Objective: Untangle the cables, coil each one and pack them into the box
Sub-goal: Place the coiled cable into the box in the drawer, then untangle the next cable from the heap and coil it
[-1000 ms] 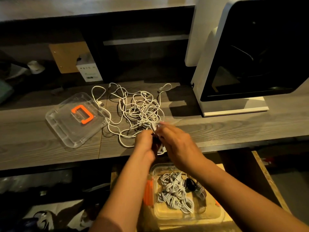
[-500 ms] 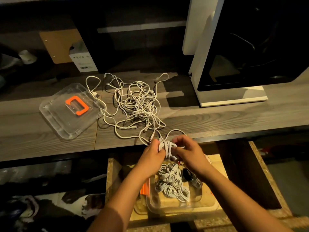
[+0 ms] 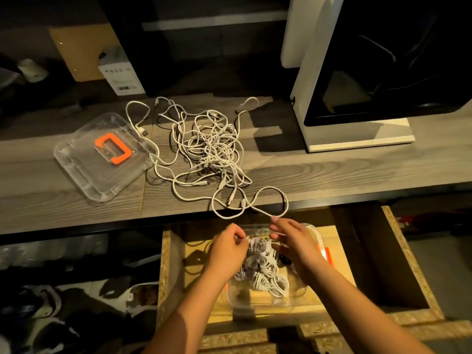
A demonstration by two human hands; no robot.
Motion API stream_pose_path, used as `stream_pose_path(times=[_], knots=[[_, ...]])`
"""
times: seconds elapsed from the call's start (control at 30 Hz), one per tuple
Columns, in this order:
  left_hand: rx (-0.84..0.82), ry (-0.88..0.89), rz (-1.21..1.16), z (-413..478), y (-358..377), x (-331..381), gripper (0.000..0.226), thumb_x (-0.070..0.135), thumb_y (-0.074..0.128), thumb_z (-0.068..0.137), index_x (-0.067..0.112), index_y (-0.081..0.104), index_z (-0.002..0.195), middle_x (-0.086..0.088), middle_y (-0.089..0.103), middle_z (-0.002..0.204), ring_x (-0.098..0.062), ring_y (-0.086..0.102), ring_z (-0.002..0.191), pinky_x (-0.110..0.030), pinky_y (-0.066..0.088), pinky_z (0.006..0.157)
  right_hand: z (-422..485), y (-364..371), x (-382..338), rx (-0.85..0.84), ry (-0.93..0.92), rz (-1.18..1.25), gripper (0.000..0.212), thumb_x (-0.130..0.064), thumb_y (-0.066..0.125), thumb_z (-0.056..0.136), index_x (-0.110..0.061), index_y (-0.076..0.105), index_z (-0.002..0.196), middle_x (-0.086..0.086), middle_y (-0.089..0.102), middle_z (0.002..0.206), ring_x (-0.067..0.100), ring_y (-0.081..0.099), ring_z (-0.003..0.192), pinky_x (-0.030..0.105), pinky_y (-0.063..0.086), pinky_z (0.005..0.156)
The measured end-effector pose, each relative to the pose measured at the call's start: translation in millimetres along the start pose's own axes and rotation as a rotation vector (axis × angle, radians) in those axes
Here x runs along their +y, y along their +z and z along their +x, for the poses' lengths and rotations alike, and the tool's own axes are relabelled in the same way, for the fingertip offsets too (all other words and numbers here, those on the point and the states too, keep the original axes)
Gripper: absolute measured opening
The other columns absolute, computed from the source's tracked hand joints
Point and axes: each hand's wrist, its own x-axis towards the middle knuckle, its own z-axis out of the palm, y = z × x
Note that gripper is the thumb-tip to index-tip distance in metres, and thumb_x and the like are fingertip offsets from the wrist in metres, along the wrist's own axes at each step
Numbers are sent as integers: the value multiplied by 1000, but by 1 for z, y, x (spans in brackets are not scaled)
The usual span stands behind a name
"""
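Note:
A tangle of white cables lies on the wooden desk, with a loop reaching the front edge. Below the desk, a clear plastic box sits in an open drawer and holds several coiled white cables. Both hands hover over the box. My left hand has loosely curled fingers just left of the top coil and holds nothing that I can see. My right hand has its fingers spread above the coils, gripping nothing.
The box's clear lid with an orange handle lies on the desk left of the tangle. A white machine with a dark window stands at the right. A small white carton sits behind. The chipboard drawer wall borders the box.
Both hands carried a coiled cable down from the desk edge into the box and let it go. The view tilted downward toward the drawer.

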Motion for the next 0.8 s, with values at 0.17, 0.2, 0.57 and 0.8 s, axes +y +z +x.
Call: stream_pose_path(times=[0.17, 0.2, 0.57, 0.8], knots=[[235, 365, 161, -2, -24, 20, 33, 14, 64, 81, 23, 53, 110, 9, 48, 112, -7, 43, 109, -17, 31, 94, -1, 18, -29, 174, -289, -25, 17, -9, 56, 91, -11, 61, 75, 5, 57, 74, 16, 53, 72, 26, 43, 68], [243, 398, 213, 1, -28, 26, 47, 16, 64, 80, 23, 47, 123, 9, 42, 126, -8, 34, 122, -21, 22, 103, -4, 21, -35, 171, -398, -135, 15, -10, 56, 91, -12, 62, 78, 2, 62, 84, 12, 58, 81, 25, 46, 75], [214, 410, 665, 42, -17, 41, 49, 23, 49, 92, 31, 35, 138, 6, 39, 138, -16, 28, 133, -47, 2, 112, -20, 21, -67, 101, -321, 46, 33, -3, 61, 86, -24, 48, 108, 2, 56, 72, 18, 55, 68, 29, 49, 64], [292, 489, 767, 46, -20, 37, 26, 29, 44, 95, 32, 58, 117, 7, 49, 121, -16, 35, 124, -43, -4, 107, -9, -7, -75, -102, -332, -828, 12, -27, 69, 83, -16, 69, 76, 9, 67, 78, 23, 64, 76, 46, 51, 74]])
